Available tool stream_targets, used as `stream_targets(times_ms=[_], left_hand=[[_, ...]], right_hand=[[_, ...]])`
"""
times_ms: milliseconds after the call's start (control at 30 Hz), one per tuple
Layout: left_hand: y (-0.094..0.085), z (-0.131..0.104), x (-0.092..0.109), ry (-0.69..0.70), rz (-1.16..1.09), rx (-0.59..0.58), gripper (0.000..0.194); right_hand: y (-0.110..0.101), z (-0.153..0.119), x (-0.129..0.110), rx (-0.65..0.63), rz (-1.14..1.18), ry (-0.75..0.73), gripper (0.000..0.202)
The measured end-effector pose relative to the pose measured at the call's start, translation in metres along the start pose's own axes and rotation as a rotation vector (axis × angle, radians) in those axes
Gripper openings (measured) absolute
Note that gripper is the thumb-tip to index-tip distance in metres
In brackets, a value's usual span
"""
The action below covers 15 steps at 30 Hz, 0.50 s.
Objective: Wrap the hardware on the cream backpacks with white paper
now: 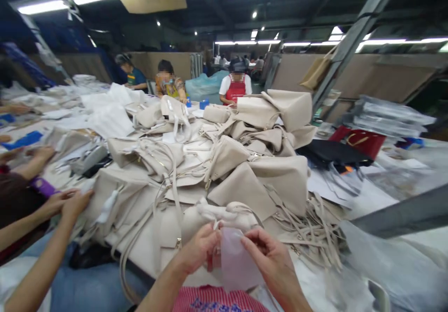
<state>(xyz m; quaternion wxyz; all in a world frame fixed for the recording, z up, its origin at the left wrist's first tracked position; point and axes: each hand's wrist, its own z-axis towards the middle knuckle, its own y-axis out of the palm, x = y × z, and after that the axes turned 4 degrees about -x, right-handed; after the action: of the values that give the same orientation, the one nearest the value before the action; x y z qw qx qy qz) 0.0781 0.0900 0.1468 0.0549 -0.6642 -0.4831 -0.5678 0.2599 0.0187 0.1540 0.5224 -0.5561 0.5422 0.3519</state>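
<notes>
My left hand is closed in a pinch at the upper left edge of a thin, translucent white sheet. A small white piece sticks up from its fingertips; whether it belongs to the sheet I cannot tell. My right hand pinches the sheet's upper right edge between thumb and fingers. Right behind both hands lies a beige handbag, its handles thick with whitish wrapping. Something small and red hangs below my left fingers, partly hidden. The sheet hangs over my red-and-white striped apron.
Beige handbags are heaped across the table, with loose straps at the right. A black bag and clear plastic lie further right. A co-worker's hands work at the left; several people sit across the table.
</notes>
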Motion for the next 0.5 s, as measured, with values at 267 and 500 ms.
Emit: stream_targets(times_ms=[267, 500], left_hand=[[0.01, -0.012, -0.003, 0.097, -0.003, 0.038, 0.044], [0.001, -0.011, 0.009, -0.03, 0.003, -0.019, 0.05]], right_hand=[[0.0, 0.011, -0.004, -0.033, -0.146, -0.064, 0.039], [-0.006, 0.013, -0.011, -0.347, -0.134, -0.018, 0.048]])
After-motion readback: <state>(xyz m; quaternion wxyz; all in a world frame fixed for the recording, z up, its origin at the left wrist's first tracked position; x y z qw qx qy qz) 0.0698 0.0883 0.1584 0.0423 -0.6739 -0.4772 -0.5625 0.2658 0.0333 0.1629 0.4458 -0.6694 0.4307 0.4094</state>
